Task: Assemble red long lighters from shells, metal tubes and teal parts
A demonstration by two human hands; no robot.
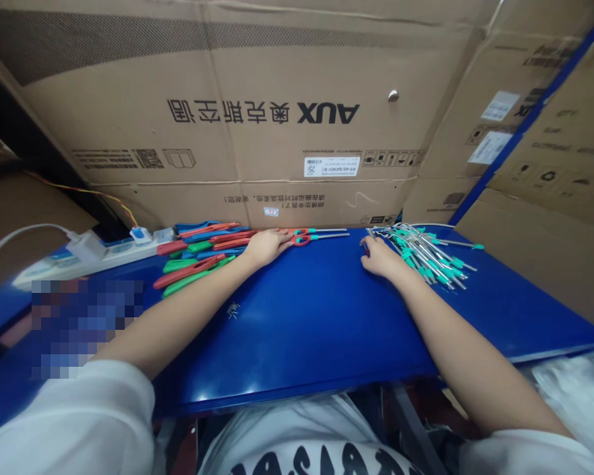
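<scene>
My left hand [268,248] lies at the right end of a pile of red, green and blue plastic handles [193,269]. Its fingers stretch out over red pieces, each with a loop-like end [301,241], a teal bit and a thin metal rod [332,235] pointing right. On the other side, my right hand [380,256] is at the left edge of a heap of shiny metal rods with teal plastic pieces [433,254]. Its fingers are curled together near the rod ends, and what lies between them is too small to make out.
Small thin metal bits [233,310] lie on the blue table [297,330]. Printed cardboard [277,145] walls the back and right side. A white power strip [129,249] with a plugged-in white adapter [86,246] and cables runs along the left.
</scene>
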